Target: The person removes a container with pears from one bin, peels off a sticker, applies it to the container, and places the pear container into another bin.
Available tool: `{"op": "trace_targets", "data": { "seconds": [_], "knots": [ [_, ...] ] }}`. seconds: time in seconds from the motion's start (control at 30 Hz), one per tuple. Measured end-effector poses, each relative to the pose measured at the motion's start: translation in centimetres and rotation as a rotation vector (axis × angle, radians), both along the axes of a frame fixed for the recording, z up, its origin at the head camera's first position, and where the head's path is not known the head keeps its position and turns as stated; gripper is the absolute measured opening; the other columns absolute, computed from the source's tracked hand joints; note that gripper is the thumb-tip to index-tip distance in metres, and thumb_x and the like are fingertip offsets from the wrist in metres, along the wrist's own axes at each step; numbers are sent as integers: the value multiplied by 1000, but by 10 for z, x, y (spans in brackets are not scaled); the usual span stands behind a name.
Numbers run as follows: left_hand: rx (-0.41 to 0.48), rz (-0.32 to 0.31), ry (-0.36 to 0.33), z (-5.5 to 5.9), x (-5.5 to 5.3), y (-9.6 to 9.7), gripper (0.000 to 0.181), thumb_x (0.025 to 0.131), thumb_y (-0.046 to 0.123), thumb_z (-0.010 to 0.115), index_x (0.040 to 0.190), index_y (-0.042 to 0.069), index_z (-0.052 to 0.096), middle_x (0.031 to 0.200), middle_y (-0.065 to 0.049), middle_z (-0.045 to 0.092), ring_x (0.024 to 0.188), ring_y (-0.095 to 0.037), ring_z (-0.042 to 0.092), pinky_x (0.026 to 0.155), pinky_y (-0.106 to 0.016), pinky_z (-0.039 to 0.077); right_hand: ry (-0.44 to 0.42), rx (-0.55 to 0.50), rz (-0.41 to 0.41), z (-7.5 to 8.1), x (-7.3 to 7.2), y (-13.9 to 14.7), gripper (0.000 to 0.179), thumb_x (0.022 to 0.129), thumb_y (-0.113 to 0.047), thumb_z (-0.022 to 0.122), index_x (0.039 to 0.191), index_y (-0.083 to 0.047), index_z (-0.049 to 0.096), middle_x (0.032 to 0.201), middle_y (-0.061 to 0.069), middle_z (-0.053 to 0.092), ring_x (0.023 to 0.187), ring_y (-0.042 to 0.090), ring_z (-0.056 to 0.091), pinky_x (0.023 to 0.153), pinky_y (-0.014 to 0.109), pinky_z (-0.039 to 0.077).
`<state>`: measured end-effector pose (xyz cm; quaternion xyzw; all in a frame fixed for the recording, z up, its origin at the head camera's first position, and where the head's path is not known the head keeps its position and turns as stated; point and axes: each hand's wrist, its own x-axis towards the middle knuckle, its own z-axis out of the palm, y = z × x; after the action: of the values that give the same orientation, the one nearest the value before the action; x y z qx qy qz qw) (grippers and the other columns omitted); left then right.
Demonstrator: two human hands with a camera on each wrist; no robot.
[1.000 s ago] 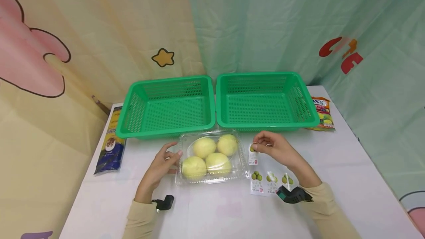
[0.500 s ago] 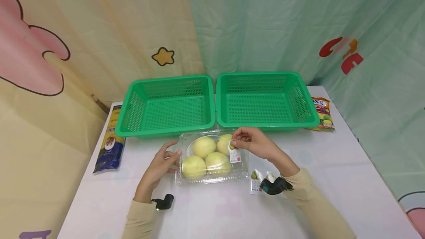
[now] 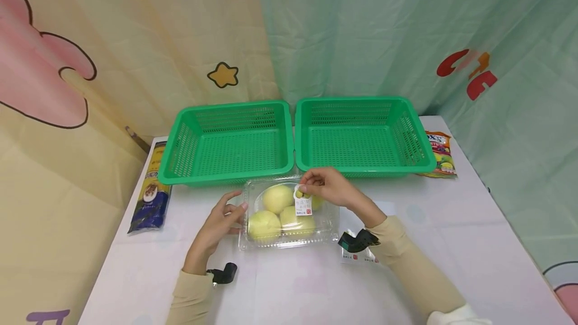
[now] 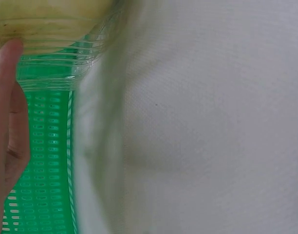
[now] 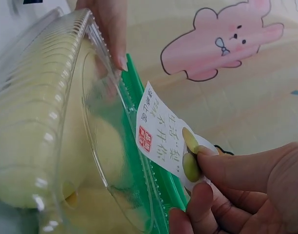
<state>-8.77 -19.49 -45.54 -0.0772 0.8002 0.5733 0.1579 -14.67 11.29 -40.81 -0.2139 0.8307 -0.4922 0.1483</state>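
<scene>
My right hand [image 3: 332, 188] pinches a small white sticker [image 3: 303, 207] by its top, between thumb and fingers. Fruit pictures and printed characters show on the sticker in the right wrist view. It hangs in front of the clear lid of a plastic clamshell box [image 3: 326, 224], overlapping its right half from above. Several pale yellow-green fruits [image 3: 264, 225] sit inside the box. At the box's left side my left hand [image 3: 220, 223] rests with spread, relaxed fingers, the thumb tip at the rim. A sheet of similar stickers [image 3: 349, 257] lies partly hidden under my right wrist.
Two green baskets [image 3: 226, 180] [image 3: 366, 169] stand side by side behind the box. A blue and yellow packet [image 3: 149, 204] lies at the left, and a colourful snack bag [image 3: 444, 162] at the right, partly behind a basket. Curtains hang behind the table.
My right hand has carried the sticker leftward from beside the box to over its lid. The right forearm now covers more of the sticker sheet. The left hand has stayed in place.
</scene>
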Motion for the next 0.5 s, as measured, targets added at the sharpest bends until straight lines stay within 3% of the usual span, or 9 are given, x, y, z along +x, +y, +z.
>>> {"op": "trace_targets", "data": {
  "seconds": [0.5],
  "knots": [
    [-10,16,-12,1,0,1,62,102,36,59,153,12,35,97,-10,65,82,-16,67,71,-35,62,-41,26,22,-6,-12,-23,12,92,-11,72,99,-1,71,87,10,71,74,7,61,68,21,50]
  ]
}}
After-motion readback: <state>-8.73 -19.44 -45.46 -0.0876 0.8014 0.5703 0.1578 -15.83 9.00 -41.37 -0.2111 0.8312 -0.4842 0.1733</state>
